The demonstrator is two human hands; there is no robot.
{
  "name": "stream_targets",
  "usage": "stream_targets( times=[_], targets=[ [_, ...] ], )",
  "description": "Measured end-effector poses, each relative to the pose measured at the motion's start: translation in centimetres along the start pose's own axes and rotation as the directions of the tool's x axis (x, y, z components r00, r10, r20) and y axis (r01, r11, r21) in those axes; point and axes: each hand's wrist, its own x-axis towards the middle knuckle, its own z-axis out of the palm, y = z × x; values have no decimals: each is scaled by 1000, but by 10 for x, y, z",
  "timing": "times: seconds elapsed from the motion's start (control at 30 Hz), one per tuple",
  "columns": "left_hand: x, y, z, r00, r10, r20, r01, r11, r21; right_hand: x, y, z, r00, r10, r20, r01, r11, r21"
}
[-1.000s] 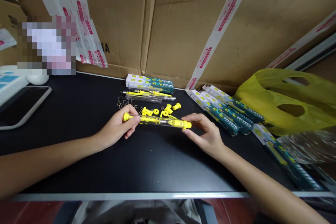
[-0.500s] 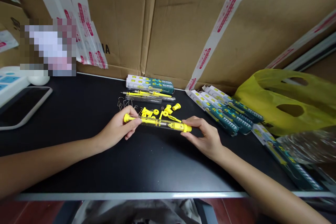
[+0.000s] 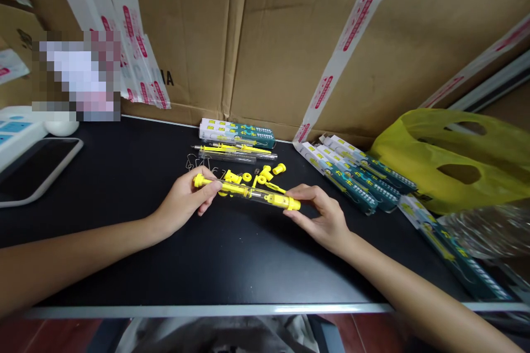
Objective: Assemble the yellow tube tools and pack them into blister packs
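Observation:
Between my two hands is a tubular spring scale (image 3: 256, 194), a clear tube with yellow ends and yellow parts inside, held almost level above the black table. My left hand (image 3: 194, 193) grips its left end, thumb on the tube near the yellow knob. With thumb and fingers, my right hand (image 3: 321, 215) pinches the yellow cap at the other end. Just behind the tube lie loose yellow caps and rings (image 3: 271, 172), partly covered by it. Bent wire hooks (image 3: 199, 162) lie behind my left hand. Farther back are clear tubes (image 3: 227, 156) and yellow rods with springs (image 3: 244, 147).
A printed box (image 3: 236, 131) stands at the back against the cardboard (image 3: 281, 38). More such boxes (image 3: 343, 174) lie at the right, beside a yellow plastic bag (image 3: 414, 143). A phone (image 3: 37, 168) and a white power strip (image 3: 16, 132) are at the left.
Both hands keep hold of the spring scale; it has shifted very slightly left and its right end sits a touch lower. The things on the table have stayed put.

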Motion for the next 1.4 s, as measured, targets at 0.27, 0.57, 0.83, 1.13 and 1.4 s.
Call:
stream_targets(
  times=[0.27, 0.57, 0.83, 1.13, 1.4],
  targets=[
    [0, 5, -4, 998, 56, -20, -51, 980, 193, -2, 4, 3, 998, -35, -50, 34, 999, -13],
    [-2, 0, -4, 997, 75, 12, -76, 979, 188, -2, 1, 7, 995, -77, -63, 77, 997, -13],
    [-4, 1, -2, 995, 100, 16, -101, 967, 235, 1, -2, 6, 987, -109, -116, 104, 993, -55],
    [-2, 0, -2, 998, 51, 36, -58, 974, 219, -1, -3, 6, 994, -50, -97, 41, 995, -91],
    [-1, 2, -1, 999, 32, 38, -39, 977, 208, -8, 1, 6, 1000, 29, 1, -29, 999, -28]
  ],
)
